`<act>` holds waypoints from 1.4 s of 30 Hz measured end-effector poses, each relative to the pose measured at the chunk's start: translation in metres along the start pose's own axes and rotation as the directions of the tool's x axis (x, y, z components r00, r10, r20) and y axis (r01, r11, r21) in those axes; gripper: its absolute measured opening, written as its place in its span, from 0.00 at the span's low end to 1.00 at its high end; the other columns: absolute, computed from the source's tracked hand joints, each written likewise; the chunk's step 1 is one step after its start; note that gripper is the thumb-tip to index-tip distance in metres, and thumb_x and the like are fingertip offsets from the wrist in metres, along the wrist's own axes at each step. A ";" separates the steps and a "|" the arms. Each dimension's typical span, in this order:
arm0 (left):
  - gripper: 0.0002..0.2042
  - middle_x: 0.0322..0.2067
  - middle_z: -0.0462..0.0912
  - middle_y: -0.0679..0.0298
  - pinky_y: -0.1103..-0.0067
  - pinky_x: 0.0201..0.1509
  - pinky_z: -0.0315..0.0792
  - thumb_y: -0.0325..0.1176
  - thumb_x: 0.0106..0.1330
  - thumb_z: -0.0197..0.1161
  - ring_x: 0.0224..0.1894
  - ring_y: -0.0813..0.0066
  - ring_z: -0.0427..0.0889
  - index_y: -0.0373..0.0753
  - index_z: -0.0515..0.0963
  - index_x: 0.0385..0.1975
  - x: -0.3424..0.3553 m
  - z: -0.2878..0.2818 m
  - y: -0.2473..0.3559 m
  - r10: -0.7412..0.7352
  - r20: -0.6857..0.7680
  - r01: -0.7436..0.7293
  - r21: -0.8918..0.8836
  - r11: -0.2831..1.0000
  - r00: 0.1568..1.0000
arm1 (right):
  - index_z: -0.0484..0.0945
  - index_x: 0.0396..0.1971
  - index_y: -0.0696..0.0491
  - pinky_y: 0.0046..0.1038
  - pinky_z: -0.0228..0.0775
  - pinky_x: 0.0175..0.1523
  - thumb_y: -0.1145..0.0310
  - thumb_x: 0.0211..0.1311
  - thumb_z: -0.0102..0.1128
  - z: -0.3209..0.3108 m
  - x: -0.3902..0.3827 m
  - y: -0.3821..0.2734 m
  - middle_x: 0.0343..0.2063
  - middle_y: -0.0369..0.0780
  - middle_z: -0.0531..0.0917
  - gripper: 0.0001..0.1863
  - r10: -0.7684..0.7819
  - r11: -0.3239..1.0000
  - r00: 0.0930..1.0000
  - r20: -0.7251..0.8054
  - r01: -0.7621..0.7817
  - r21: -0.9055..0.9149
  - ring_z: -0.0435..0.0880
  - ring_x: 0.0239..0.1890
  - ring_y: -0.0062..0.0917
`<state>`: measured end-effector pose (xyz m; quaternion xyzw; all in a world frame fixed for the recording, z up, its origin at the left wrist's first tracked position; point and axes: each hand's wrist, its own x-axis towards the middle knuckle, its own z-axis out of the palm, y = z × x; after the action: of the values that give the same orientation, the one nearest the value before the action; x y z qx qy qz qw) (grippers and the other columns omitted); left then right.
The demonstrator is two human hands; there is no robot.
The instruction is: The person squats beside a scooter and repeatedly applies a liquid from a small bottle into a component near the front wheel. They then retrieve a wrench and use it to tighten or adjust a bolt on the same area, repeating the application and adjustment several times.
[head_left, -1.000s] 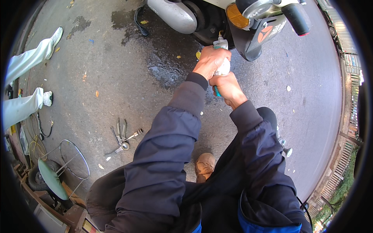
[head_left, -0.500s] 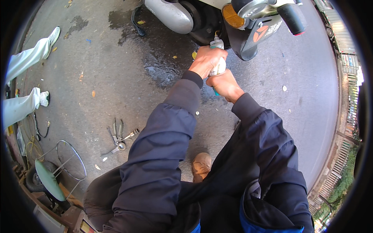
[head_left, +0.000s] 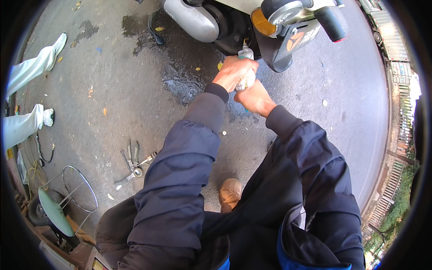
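My left hand (head_left: 235, 72) is closed around a white, translucent bottle (head_left: 245, 82) with teal parts, and my right hand (head_left: 252, 97) grips its lower end. The bottle's narrow, amber-tinged spout (head_left: 245, 44) reaches up to the dark housing (head_left: 231, 37) low on a scooter. Above my hands are the scooter's silver cover (head_left: 193, 22), an amber reflector (head_left: 263, 21) and a dark flap (head_left: 281, 60). My fingers hide much of the bottle.
Pliers and other tools (head_left: 134, 167) lie on the wet-patched asphalt (head_left: 117, 81). A round green-seated stool (head_left: 55, 211), hoses (head_left: 38, 166) and a tire are at the lower left. Another person's legs (head_left: 33, 63) are at the left. A railing (head_left: 396, 175) runs along the right.
My hands and the bottle sit slightly further left in the picture, as does the scooter. Both hands keep their grip on the bottle, and the spout stays at the dark housing.
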<state>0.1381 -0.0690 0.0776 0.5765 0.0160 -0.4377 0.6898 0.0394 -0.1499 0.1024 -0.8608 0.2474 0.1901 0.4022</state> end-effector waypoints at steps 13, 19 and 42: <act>0.10 0.25 0.82 0.59 0.73 0.30 0.73 0.29 0.48 0.70 0.26 0.71 0.81 0.29 0.81 0.25 -0.006 0.000 0.007 -0.020 -0.009 0.020 -0.043 0.999 1.000 | 0.81 0.45 0.60 0.44 0.78 0.56 0.70 0.55 0.59 -0.004 0.005 0.001 0.41 0.58 0.87 0.18 -0.098 0.960 0.995 0.016 0.098 -0.261 0.85 0.51 0.54; 0.10 0.25 0.80 0.62 0.73 0.29 0.70 0.32 0.50 0.70 0.25 0.73 0.79 0.32 0.80 0.26 0.000 -0.001 0.002 0.011 0.021 -0.010 -0.035 0.999 1.000 | 0.81 0.44 0.60 0.46 0.78 0.56 0.70 0.55 0.57 -0.007 0.004 0.001 0.42 0.58 0.86 0.17 -0.111 0.942 0.994 -0.006 0.103 -0.321 0.84 0.51 0.55; 0.17 0.33 0.87 0.61 0.75 0.36 0.79 0.32 0.61 0.76 0.32 0.76 0.84 0.29 0.83 0.45 0.004 0.002 -0.029 0.213 -0.134 -0.220 -0.041 0.975 0.968 | 0.77 0.53 0.62 0.30 0.74 0.53 0.66 0.53 0.72 0.000 -0.012 0.022 0.43 0.41 0.85 0.28 0.006 0.940 1.000 0.015 -0.011 0.342 0.83 0.45 0.28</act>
<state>0.1222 -0.0715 0.0536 0.5826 0.0097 -0.3208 0.7467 0.0167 -0.1589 0.0951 -0.7753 0.2779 0.1517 0.5465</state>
